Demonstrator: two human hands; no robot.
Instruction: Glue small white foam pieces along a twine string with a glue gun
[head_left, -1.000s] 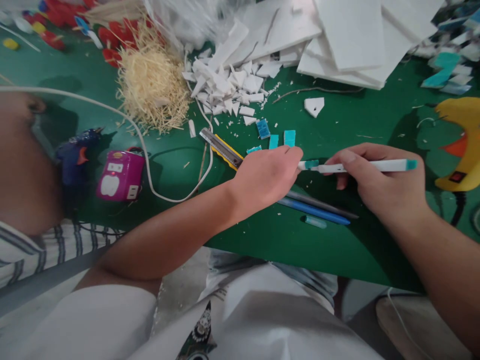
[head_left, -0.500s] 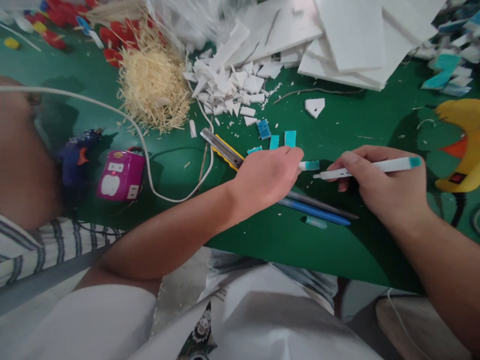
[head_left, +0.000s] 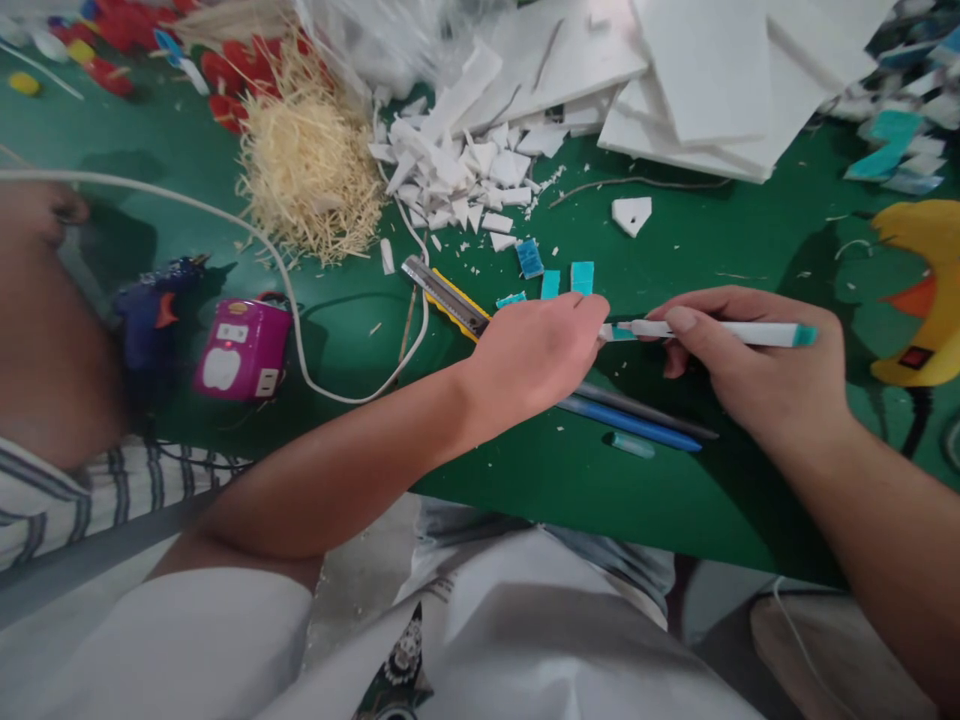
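Observation:
My right hand point(head_left: 772, 350) is closed around a white marker point(head_left: 750, 333) with a teal end. The marker's tip meets a small white foam piece point(head_left: 619, 334), partly coloured teal, that my left hand point(head_left: 541, 345) pinches at its other end. My left fingertips are mostly hidden behind the back of that hand. Just beyond lie small teal foam pieces point(head_left: 582, 277) and a darker blue one point(head_left: 529, 258). A yellow utility knife point(head_left: 450, 297) rests by my left knuckles. Blue and dark pens point(head_left: 637, 424) and a teal marker cap point(head_left: 632, 445) lie nearer me.
White foam scraps point(head_left: 465, 170) and foam sheets point(head_left: 697, 80) fill the back, beside straw-like shavings point(head_left: 307, 170). A magenta power adapter point(head_left: 244, 350), a white cable point(head_left: 225, 208) and a blue glue gun point(head_left: 154, 310) lie left, near another person's arm point(head_left: 52, 330). A yellow glue gun point(head_left: 926, 290) stands right.
My right hand has brought the marker left and levelled it, so its tip now reaches the foam piece. My left hand has stayed nearly still. The other person's hand at left has shifted slightly.

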